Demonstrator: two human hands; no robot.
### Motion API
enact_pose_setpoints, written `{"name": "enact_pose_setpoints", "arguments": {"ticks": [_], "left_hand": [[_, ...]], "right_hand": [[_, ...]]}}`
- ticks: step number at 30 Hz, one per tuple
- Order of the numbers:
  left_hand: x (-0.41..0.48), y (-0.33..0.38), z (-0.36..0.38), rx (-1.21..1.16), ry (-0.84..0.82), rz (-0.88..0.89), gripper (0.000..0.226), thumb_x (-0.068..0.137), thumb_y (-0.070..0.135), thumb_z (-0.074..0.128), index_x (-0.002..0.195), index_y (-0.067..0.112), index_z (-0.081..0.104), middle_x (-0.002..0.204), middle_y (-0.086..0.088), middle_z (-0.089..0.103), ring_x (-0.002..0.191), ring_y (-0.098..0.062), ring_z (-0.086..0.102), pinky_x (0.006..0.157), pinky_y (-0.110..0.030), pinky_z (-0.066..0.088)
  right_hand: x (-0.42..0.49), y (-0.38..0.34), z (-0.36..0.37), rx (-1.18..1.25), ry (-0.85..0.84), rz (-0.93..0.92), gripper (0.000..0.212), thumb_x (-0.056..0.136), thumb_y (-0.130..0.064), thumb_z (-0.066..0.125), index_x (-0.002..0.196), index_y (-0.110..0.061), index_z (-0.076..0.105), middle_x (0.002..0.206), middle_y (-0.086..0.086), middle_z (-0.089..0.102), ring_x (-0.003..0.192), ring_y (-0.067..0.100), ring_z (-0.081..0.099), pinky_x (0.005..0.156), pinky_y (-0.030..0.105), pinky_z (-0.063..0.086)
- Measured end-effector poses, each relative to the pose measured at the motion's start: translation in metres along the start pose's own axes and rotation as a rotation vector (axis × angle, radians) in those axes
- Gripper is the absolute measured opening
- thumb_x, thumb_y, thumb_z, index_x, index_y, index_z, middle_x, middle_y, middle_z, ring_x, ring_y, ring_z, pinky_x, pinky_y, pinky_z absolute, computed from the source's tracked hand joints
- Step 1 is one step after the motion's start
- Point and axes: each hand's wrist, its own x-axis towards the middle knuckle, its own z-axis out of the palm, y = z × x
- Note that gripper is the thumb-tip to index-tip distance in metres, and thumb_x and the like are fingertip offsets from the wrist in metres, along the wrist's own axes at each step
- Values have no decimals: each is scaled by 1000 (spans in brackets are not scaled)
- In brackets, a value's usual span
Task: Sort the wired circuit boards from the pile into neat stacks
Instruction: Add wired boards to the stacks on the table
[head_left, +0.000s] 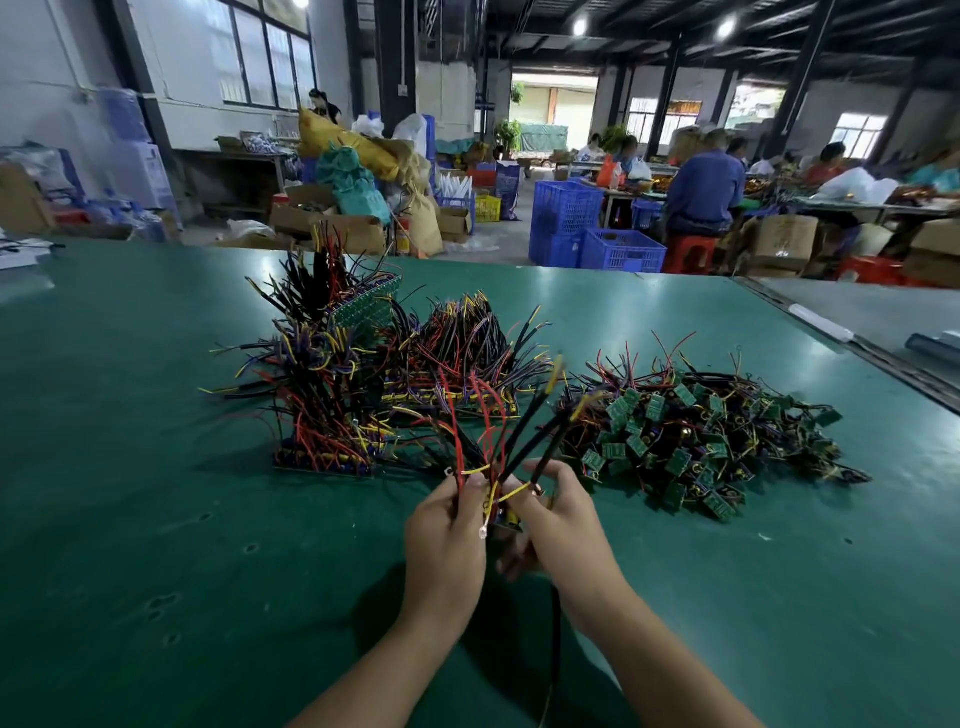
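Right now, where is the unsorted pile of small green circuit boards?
In the head view, the unsorted pile lies on the green table at the right, just beyond the right hand and right of the wired stacks.

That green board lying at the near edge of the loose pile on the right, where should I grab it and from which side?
Probably pinch the green board by its edges, coming from the near side: it lies exposed at the front of the loose pile, while its wires seem to run back into the tangle.
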Motion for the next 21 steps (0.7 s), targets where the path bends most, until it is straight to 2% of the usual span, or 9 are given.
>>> {"name": "enact_pose_setpoints", "arguments": {"ticks": [2,4,8,11,14,16,18,20,21], "left_hand": [[0,3,0,-58,-32,-50,37,100,17,46,70,3,62,49,0,51,43,-11,43,43,-22,37],[1,7,1,-130,-103,-107,41,102,18,42,81,-12,61,51,-12,56,37,-20,47,40,-24,40],[2,9,3,-218,-142,-145,46,102,22,39,92,-19,58,55,-32,53,36,-27,48,41,-29,43],[0,9,3,-237,-116,-132,43,102,21,37,82,-7,62,49,-22,51,35,-24,49,41,-27,43],[3,6,2,-151,-6,-50,42,100,10,42,66,13,66,55,5,61,53,-6,54,56,-23,44],[3,5,3,-139,3,-47,49,100,10,44,58,19,66,55,11,59,55,2,51,57,-15,40],[1,4,1,-122,-12,-55,44,99,23,51,56,17,62,51,10,48,48,0,42,50,-14,36],[1,7,-2,-91,-29,-81,38,91,39,57,66,11,57,57,-5,36,49,-12,32,46,-16,29],[1,7,-2,-93,-40,-109,36,91,40,56,66,13,58,59,-8,37,51,-15,31,46,-18,29]], "right_hand": [[0,-3,-1,28,-34,-16,23,96,-23,60,114,-21,44,55,6,60,39,25,57,38,28,46],[0,-4,-2,30,-47,-41,23,96,-19,60,114,-20,45,58,5,60,38,24,56,36,26,45],[-1,-2,-1,-10,-47,-44,22,97,-25,58,116,-21,46,54,2,59,36,22,52,35,23,38],[-2,-1,1,-33,-99,-6,29,95,-40,56,109,-15,52,51,6,55,34,23,50,34,22,35],[-5,0,1,-155,-186,31,60,93,-59,45,77,-1,51,46,11,51,31,24,47,35,22,34],[-8,-1,0,-198,-220,47,71,91,-66,42,67,0,46,43,13,47,30,24,43,35,21,32],[-8,-3,-1,-208,-229,30,72,89,-67,43,64,1,43,41,13,44,29,23,39,36,20,29],[-8,-4,-2,-220,-231,11,68,93,-62,43,58,-4,41,38,12,42,28,22,38,36,21,28],[-8,-5,-2,-222,-234,8,66,96,-59,42,54,-9,41,37,11,43,28,22,38,37,21,27]]}}
